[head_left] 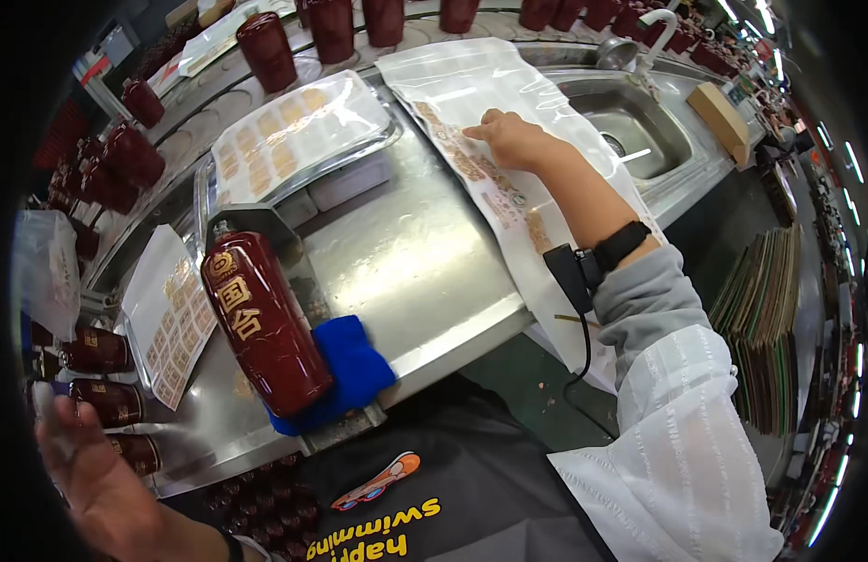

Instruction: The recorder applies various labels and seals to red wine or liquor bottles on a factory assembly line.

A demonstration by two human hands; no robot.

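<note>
At far left, the left hand point(106, 487) is raised with fingers spread, holding nothing that shows, near some lying red bottles point(99, 351). Right of these, a sheet point(151, 290) of gold decals leans at a slant. Next, a large red bottle point(265, 328) with gold characters lies tilted, its near end on a blue cloth point(359, 361). Beyond it, a decal sheet point(359, 108) covers a tray point(394, 134). Farther right, the right hand point(514, 140) reaches over a long sheet point(471, 70), index finger extended onto its printed strip, other fingers curled; whether it pinches anything, I cannot tell. A sink point(654, 126) is at right.
</note>
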